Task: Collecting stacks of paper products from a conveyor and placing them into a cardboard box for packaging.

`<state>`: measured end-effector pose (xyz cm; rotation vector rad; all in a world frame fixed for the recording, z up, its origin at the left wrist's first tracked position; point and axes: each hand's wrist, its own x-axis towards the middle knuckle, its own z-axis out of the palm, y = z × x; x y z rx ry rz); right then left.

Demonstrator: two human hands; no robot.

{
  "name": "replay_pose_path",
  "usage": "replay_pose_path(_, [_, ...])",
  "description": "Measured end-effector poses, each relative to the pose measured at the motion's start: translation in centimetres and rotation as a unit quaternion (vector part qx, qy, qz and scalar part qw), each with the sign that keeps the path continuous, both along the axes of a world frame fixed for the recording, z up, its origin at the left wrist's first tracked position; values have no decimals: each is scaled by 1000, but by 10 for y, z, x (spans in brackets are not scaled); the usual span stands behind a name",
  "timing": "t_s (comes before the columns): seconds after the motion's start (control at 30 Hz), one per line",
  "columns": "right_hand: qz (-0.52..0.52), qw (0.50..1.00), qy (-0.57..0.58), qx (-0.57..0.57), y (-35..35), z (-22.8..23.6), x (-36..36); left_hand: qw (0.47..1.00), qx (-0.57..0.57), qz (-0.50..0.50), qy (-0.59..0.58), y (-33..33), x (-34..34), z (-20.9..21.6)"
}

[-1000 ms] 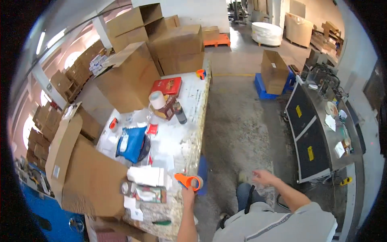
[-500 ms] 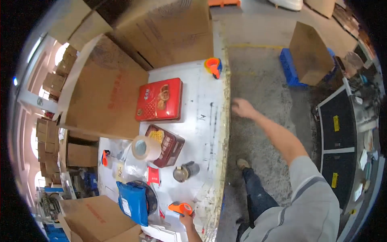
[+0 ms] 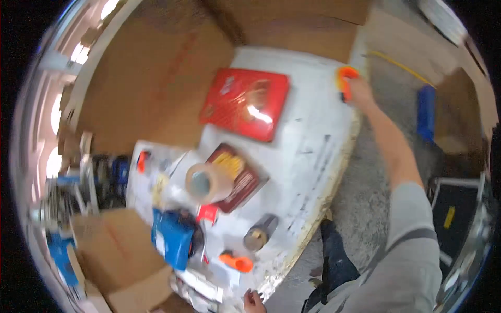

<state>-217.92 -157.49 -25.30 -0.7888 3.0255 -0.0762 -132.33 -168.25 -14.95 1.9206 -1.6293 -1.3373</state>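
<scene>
At the far right edge of the white table, my right hand (image 3: 360, 91) is closed around the handle of an orange tape dispenser (image 3: 346, 74); motion blur softens the grip. My left hand (image 3: 254, 302) is at the near table edge, fingers loosely bent and apart, with no held thing visible. Just beyond it lies a second orange tape dispenser (image 3: 236, 262), not touched. A dark cylindrical jar with a tan lid (image 3: 261, 232) lies to the right of that dispenser. Farther back are a red flat tin (image 3: 245, 103) and a brown box (image 3: 241, 180).
A large tape roll (image 3: 209, 182) stands against the brown box. To the left are a blue packet (image 3: 174, 238), a small red packet (image 3: 207, 213) and another orange dispenser (image 3: 142, 160). Large cartons (image 3: 156, 78) line the back; an open carton (image 3: 117, 250) stands near left.
My right hand has moved from beside the table onto the far tape dispenser. My left hand has let go of the near dispenser and drawn back. The view has turned and shifted.
</scene>
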Motion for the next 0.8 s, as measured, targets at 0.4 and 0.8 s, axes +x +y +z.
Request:
replay_pose_path(0.4, [177, 835, -453, -257, 92, 153, 505, 960, 39, 93, 262, 110, 53, 94])
replay_pose_path(0.8, [550, 548, -630, -25, 65, 254, 1055, 844, -66, 267, 460, 261, 416, 107])
